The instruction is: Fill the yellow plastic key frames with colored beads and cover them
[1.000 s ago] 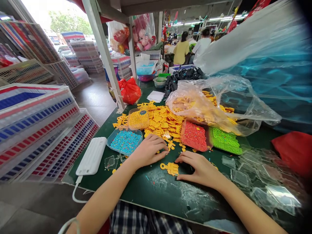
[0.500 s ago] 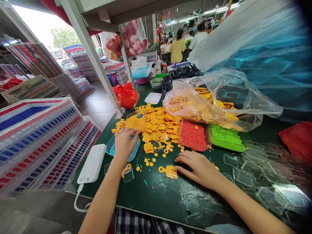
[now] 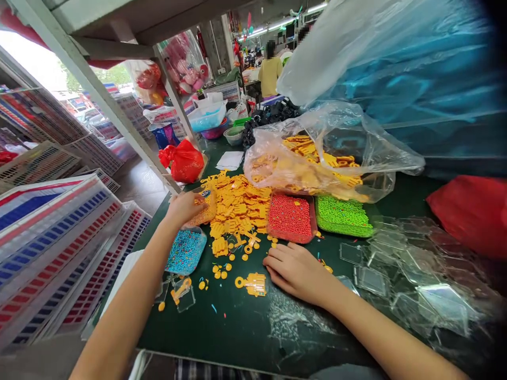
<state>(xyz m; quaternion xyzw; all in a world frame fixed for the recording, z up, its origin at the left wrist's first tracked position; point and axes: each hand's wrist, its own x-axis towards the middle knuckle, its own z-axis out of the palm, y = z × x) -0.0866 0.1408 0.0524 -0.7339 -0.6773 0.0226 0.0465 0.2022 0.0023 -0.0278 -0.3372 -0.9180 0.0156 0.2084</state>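
Left hand [image 3: 184, 209], grasp hidden, has moved within reach of small round yellow beads [image 3: 207, 212]; right hand [image 3: 297, 272] rests half-open, seemingly empty.

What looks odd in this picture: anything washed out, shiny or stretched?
All in the head view: daylight in the opening at upper left is washed out; glare whitens a clear plastic case at right; small highlights glint on the yellow plastic piece beside the right hand; the crates at left look stretched; the upper right corner falls to black.
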